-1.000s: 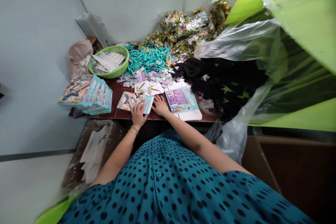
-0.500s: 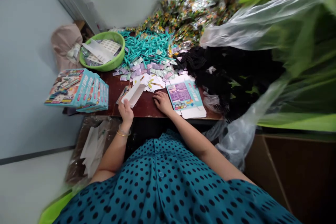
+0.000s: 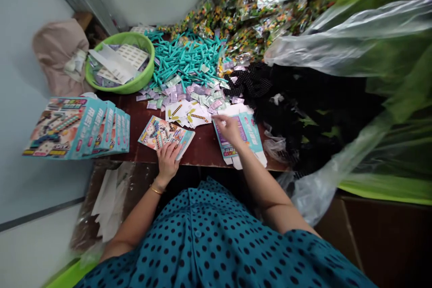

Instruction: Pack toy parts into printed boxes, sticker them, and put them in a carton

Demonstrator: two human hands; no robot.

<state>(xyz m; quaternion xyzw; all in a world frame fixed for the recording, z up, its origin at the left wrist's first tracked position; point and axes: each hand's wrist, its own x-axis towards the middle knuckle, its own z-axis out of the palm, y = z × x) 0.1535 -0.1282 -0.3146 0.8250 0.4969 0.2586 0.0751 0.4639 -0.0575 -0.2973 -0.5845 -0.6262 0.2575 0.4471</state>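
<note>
My left hand (image 3: 168,162) lies on a printed carton box (image 3: 172,135) resting picture side up near the table's front edge. Its fingers are stretched over the box's near part, not wrapped round it. My right hand (image 3: 230,129) hovers over flat, unfolded cartons (image 3: 254,137) in purple and turquoise. The right fingers point left, somewhat apart, their tips beside printed cards (image 3: 189,113) showing pickaxe pictures; nothing shows in them. Whether they touch a card I cannot tell.
Finished-looking boxes (image 3: 87,128) lean in a row at left. Behind are a green basket (image 3: 151,65) with card sheets, turquoise plastic sticks (image 3: 189,58), small sachets (image 3: 173,94) and bagged colourful parts (image 3: 249,13). Black netted material (image 3: 313,99) and clear plastic (image 3: 324,54) fill the right.
The box in my left hand was held up with its white inside showing; now it lies printed face up under that hand. My right hand has moved right, from the table onto the flat cartons.
</note>
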